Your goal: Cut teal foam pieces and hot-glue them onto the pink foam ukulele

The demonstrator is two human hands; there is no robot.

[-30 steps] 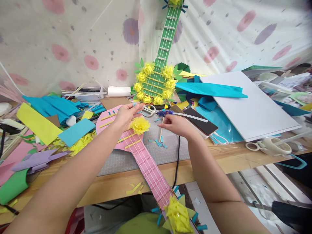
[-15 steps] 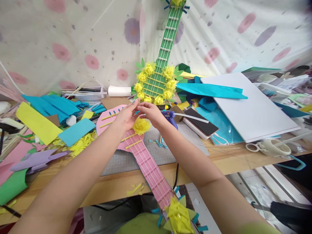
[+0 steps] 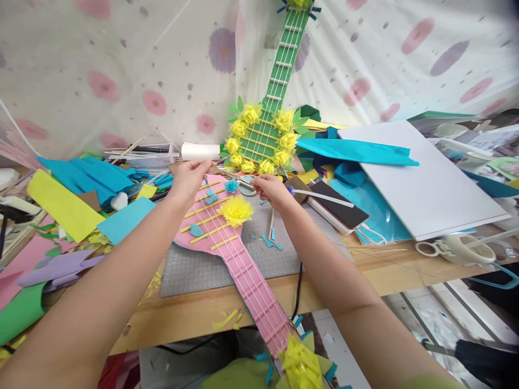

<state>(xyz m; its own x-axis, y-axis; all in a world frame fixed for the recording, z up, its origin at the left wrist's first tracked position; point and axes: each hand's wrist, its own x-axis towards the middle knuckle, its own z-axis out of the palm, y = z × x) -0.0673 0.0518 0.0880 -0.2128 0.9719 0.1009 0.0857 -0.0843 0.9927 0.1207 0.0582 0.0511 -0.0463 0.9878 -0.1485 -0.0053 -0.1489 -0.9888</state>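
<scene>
A pink paper guitar lies tilted, its body on the grey cutting mat and its neck reaching over the table edge. On it is a large yellow paper flower. A small blue paper flower and blue paper petals rest on the body. My left hand is at the body's far left rim, fingertips pinched. Past the right side of the body, my right hand pinches near the scissors. Whatever either pinch holds is too small to make out. My right hand partly hides the glue gun.
A green paper guitar with yellow flowers leans against the back curtain. To the right lie a black phone and a white board. Coloured paper, including a yellow sheet, fills the left. Blue scraps lie on the mat.
My hands have parted, left hand going left and right hand right. The small blue flower and petals on the guitar body now show. The guitar body has shifted slightly right.
</scene>
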